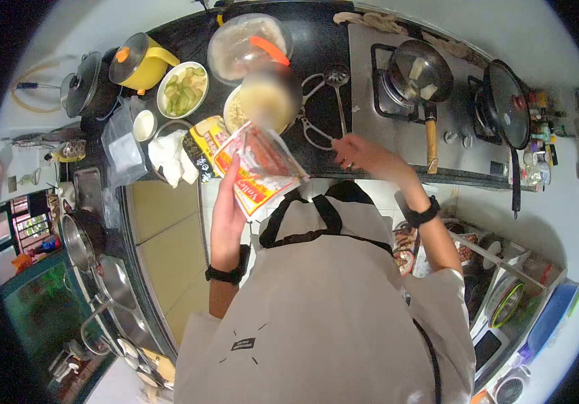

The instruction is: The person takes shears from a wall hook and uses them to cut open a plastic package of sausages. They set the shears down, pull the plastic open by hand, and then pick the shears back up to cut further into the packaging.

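Note:
My left hand [227, 202] grips a plastic food packet [259, 168] with red and yellow print; reddish contents show through its clear part. My right hand [370, 158] is over the counter edge, fingers stretched leftward and somewhat blurred, holding nothing I can see. Its fingertips are by a loop-handled tool [317, 136] that looks like scissors, partly hidden behind the packet. Close by lies a slotted ladle [337, 75]. Behind the packet, a bowl [233, 108] is partly covered by a blurred patch. A yellow-and-black packet [203, 145] lies left of the held one.
A bowl of sliced green vegetable [183, 91], a yellow pot [142, 62] and a clear bowl [235, 42] with an orange-handled utensil [269, 50] stand on the counter. On the stove [368, 114] at right are a wooden-handled pan [421, 71] and a lidded pan [507, 108].

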